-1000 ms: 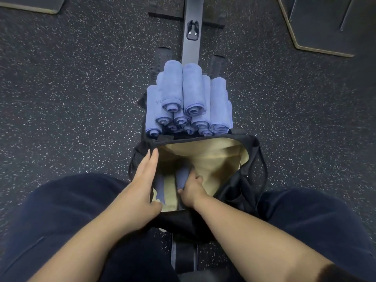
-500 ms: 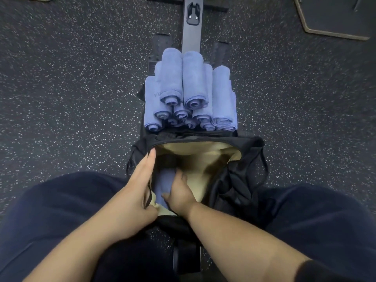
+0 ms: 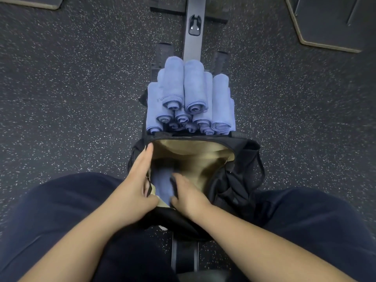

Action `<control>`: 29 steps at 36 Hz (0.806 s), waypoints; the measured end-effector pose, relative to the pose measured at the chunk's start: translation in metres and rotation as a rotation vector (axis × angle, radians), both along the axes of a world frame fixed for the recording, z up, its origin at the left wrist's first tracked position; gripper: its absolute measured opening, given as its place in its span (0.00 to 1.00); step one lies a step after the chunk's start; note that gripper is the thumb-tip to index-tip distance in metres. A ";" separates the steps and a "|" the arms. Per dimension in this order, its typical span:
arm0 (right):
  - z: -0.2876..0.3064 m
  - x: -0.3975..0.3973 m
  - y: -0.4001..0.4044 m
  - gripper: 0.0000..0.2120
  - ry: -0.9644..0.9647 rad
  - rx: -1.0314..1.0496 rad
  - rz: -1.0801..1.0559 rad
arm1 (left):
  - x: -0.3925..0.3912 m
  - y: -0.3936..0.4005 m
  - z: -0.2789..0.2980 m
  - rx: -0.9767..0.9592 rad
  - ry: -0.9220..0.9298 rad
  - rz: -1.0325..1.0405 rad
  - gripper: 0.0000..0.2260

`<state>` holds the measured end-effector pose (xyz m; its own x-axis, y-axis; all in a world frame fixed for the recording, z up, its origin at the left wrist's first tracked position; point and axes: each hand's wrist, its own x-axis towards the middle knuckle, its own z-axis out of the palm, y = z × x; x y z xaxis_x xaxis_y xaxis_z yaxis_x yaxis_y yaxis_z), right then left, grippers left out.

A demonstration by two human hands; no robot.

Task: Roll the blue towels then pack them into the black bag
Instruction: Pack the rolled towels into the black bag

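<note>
The black bag (image 3: 236, 188) lies open between my thighs, its tan lining showing. My left hand (image 3: 136, 184) holds the bag's left rim, fingers stretched along the outside and thumb inside. My right hand (image 3: 189, 197) is inside the opening, blurred, with its fingers and thumb round a rolled blue towel (image 3: 161, 185) at the left of the bag. Just beyond the bag's far rim, a stack of several rolled blue towels (image 3: 192, 94) sits with the spiral ends facing me.
The towels and bag sit on a narrow black bench whose rail (image 3: 193, 23) runs away from me. Speckled dark rubber floor (image 3: 71, 98) lies on both sides. Dark mats (image 3: 329, 23) sit at the top corners. My thighs in dark trousers flank the bag.
My right hand has shifted left and nearer inside the bag, bringing the blue towel against the left side. My left hand stays on the rim. The stack is unchanged.
</note>
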<state>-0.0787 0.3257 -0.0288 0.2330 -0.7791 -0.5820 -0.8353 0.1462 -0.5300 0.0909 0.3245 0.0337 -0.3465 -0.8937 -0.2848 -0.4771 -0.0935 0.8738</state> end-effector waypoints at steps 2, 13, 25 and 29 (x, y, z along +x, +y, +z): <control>0.022 -0.005 0.004 0.26 -0.074 -0.142 -0.007 | -0.001 -0.001 0.000 -0.009 0.000 0.000 0.50; 0.078 -0.019 -0.045 0.14 -0.253 -0.814 -0.243 | -0.008 -0.002 0.006 -0.006 -0.023 0.006 0.48; 0.089 -0.002 -0.159 0.26 0.172 -0.619 -0.311 | -0.010 -0.002 0.004 0.074 0.047 0.034 0.49; 0.082 0.005 -0.188 0.32 0.261 -0.412 -0.307 | -0.010 -0.002 0.002 0.080 0.061 0.035 0.49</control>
<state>-0.0740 0.1378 0.0531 -0.1504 -0.9629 -0.2242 -0.8978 0.2280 -0.3768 0.0811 0.3227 0.0352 -0.3342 -0.8809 -0.3352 -0.4186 -0.1799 0.8902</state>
